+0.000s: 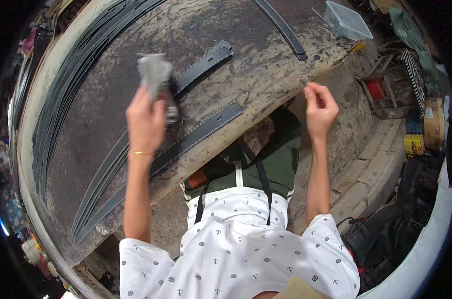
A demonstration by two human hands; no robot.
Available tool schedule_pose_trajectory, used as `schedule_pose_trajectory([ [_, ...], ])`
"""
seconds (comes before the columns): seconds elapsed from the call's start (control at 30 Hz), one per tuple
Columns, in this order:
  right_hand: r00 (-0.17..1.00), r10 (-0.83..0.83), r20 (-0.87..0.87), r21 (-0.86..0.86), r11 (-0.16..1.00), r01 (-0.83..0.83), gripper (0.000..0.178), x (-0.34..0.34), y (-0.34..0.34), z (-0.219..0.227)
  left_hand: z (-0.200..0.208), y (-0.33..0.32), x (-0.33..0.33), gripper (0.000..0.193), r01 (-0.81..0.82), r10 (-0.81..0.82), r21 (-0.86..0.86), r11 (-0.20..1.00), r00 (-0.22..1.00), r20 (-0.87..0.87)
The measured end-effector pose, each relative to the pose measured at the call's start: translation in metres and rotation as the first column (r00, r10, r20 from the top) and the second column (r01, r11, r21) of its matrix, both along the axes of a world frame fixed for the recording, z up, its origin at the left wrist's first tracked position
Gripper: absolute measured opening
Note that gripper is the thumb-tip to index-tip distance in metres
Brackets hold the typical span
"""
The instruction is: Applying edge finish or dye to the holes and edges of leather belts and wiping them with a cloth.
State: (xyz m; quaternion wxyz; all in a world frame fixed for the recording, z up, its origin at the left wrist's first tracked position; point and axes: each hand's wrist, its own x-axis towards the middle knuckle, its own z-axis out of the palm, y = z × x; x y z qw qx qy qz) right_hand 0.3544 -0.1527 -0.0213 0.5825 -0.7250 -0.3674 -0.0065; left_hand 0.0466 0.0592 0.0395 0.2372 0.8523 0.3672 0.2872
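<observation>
My left hand [146,117] is closed round a crumpled light grey cloth [155,70], both slightly blurred, above the dark worktop. Under and beside it lie long flat dark grey strips; one strip [203,65] runs out past the cloth, and another strip [198,134] lies nearer to me. Both have light marks along their edges and a small slot near the end. Out past the worktop's front edge, my right hand [320,107] pinches a short thin dark stick [302,81] with a reddish tip.
A large bundle of dark strips [69,87] curves along the worktop's far left. One more strip [283,30] lies at the back. At the back right corner stands a clear plastic box [348,21]. A small wooden stool [380,84] and a yellow box [414,144] are on the right.
</observation>
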Motion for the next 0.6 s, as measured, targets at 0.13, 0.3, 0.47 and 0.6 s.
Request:
schedule_pose_trajectory([
  [0.13, 0.931, -0.069, -0.358, -0.055, 0.997, 0.052, 0.013, 0.037, -0.006, -0.015, -0.036, -0.058, 0.089, 0.047, 0.196, -0.201, 0.135, 0.971, 0.979, 0.021],
  [0.3, 0.740, -0.008, -0.673, 0.369, 0.863, 0.345, 0.019, 0.071, -0.037, -0.012, -0.069, -0.106, 0.235, 0.033, 0.586, -0.611, 0.313, 0.747, 0.791, -0.022],
  [0.47, 0.737, -0.058, -0.673, 0.387, 0.822, 0.418, 0.020, 0.097, -0.123, -0.033, -0.036, -0.089, 0.199, 0.040, 0.581, -0.617, 0.302, 0.756, 0.786, 0.031],
  [0.6, 0.733, -0.054, -0.678, 0.331, 0.868, 0.370, 0.024, 0.072, -0.114, -0.037, -0.037, -0.072, 0.071, 0.041, 0.384, -0.323, 0.287, 0.877, 0.916, -0.238],
])
